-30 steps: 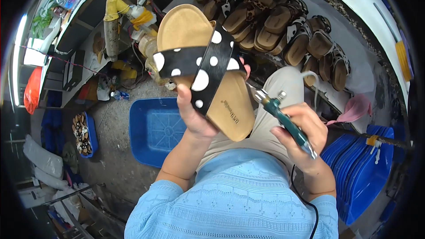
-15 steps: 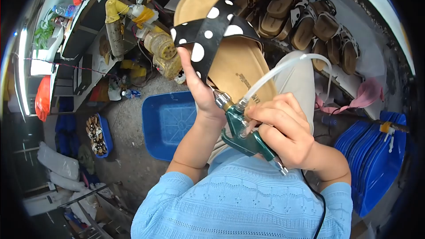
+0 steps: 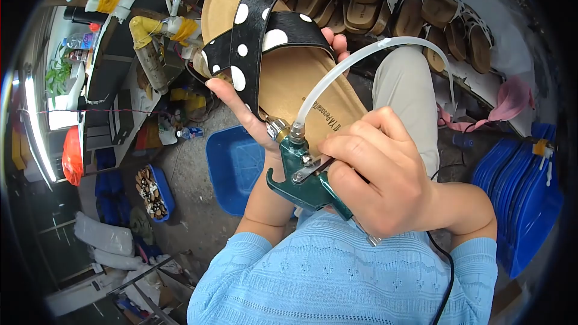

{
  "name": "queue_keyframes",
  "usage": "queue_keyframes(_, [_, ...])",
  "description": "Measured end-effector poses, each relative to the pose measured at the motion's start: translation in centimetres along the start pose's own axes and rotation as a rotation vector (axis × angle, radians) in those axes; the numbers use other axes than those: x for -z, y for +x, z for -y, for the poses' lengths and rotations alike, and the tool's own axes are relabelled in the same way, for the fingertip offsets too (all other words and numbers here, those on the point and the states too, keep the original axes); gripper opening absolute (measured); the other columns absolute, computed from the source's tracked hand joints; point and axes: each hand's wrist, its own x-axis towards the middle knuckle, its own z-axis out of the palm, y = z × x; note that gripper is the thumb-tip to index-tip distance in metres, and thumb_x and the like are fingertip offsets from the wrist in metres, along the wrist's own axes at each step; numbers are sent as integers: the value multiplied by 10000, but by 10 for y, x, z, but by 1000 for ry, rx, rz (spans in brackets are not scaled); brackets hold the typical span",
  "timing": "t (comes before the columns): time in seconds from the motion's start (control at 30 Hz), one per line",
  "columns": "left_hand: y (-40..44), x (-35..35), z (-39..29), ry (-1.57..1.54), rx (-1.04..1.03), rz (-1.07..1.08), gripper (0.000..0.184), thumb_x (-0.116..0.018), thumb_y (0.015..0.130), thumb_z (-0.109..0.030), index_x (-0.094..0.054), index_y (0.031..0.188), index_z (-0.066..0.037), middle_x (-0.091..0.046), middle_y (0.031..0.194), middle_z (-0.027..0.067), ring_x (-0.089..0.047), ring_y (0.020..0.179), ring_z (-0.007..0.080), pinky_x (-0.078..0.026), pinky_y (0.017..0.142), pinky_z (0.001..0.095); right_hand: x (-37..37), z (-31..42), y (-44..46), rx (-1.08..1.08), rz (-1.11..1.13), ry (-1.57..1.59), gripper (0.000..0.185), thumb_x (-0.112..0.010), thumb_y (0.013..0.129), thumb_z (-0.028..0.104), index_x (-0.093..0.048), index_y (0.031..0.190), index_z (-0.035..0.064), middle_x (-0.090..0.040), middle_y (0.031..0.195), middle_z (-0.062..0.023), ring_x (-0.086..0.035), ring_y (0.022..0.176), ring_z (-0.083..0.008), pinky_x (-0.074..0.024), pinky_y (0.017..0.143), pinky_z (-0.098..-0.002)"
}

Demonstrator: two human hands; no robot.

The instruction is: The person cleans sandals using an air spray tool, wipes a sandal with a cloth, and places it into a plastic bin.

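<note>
My left hand (image 3: pixel 244 111) holds a sandal (image 3: pixel 286 81) from beneath, thumb at its near-left edge and fingertips showing past the far-right side. The sandal has a tan footbed and crossed black straps with white dots. My right hand (image 3: pixel 385 174) is wrapped round a green spray gun (image 3: pixel 301 174), its fingers at the metal lever. The gun's metal nozzle is close to the strap's lower end, near my left palm. From the gun's top a translucent tube (image 3: pixel 361 54) arches up and to the right.
Rows of sandals (image 3: pixel 361 15) lie on a shelf ahead. Blue tub (image 3: pixel 235 171) stands on the floor at centre left, a smaller bin (image 3: pixel 162 189) of straps farther left. Stacked blue trays (image 3: pixel 518 198) are at right. A taped pipe (image 3: pixel 147 54) stands at upper left.
The gun has swung from the sandal's right side to its near-left edge and turned over, its tube now in full view. The sandal has shifted up and left and tilted.
</note>
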Motion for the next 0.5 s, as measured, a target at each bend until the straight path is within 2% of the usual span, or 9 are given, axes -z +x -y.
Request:
queue_keyframes(0.23, [-1,2,1,3,-1,3,1184,-296,802,-919,-380,1428,83,-509,1349,280,-525,1249,400,-444,1079,490,9,-1,1,-29,43,63,254,-633,574,150,-548,724,-36,-562,766,-123,-453,589,-215,-304,566,-339])
queue_keyframes(0.4, [1,4,-1,61,12,10,1192,-292,787,-932,-394,1421,72,-527,1318,279,-545,1229,388,-471,1051,490,15,3,1,-42,63,63,268,-624,550,162,-545,713,-37,-554,749,-119,-437,575,-211,-281,548,-339])
queue_keyframes(0.5, [0,1,1,84,4,-84,1211,-289,769,-945,-405,1406,79,-539,1296,282,-564,1206,380,-490,1029,480,18,2,0,-27,67,40,287,-621,529,171,-543,708,-39,-549,739,-119,-430,563,-209,-272,537,-339])
